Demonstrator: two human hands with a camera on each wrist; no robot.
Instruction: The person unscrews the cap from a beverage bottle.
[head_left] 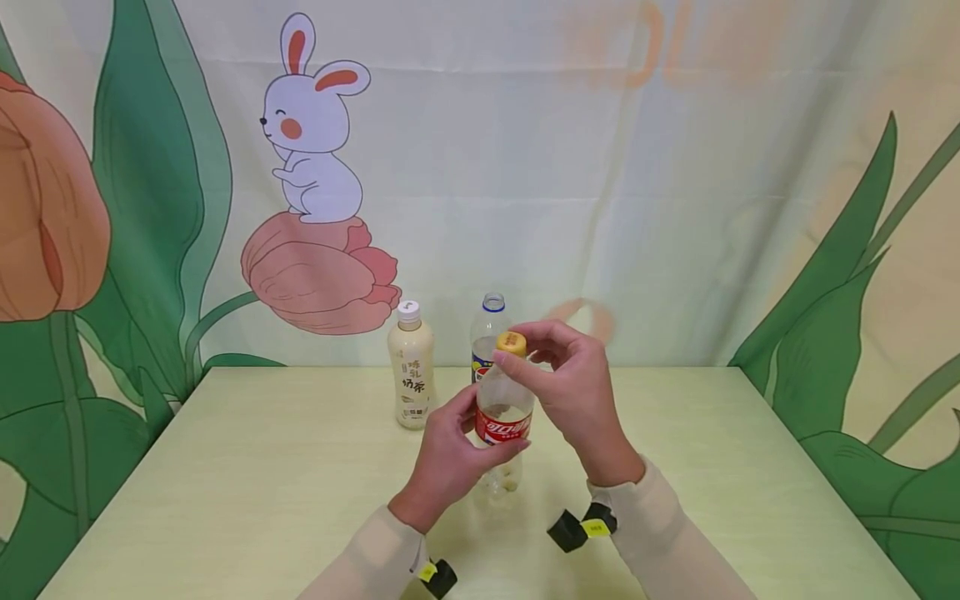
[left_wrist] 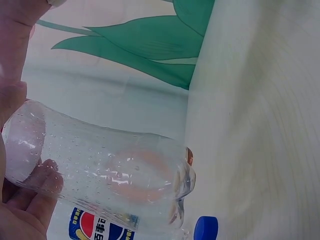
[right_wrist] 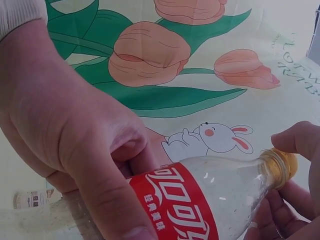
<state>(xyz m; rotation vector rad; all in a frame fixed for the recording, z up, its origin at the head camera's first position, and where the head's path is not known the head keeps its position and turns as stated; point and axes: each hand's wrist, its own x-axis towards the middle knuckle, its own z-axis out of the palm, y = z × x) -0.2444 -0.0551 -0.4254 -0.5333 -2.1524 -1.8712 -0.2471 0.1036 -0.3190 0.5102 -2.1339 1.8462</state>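
A clear plastic cola bottle [head_left: 504,398] with a red label is held above the table, slightly tilted. My left hand [head_left: 459,450] grips it round the label; in the left wrist view droplets cling inside the bottle's clear lower body [left_wrist: 115,160]. On its neck sits a yellow cap [head_left: 512,342], which my right hand [head_left: 577,387] pinches between thumb and fingers. The right wrist view shows the same cap [right_wrist: 280,169] between the right fingertips [right_wrist: 295,140]. Behind the hands an uncapped bottle [head_left: 487,333] with a blue neck ring and a blue label is partly hidden.
A capped milk tea bottle [head_left: 411,367] stands on the table to the left of the cola bottle. The left wrist view shows a loose blue cap [left_wrist: 206,228] near the blue-labelled bottle. A printed curtain [head_left: 480,150] hangs behind the pale table [head_left: 225,483].
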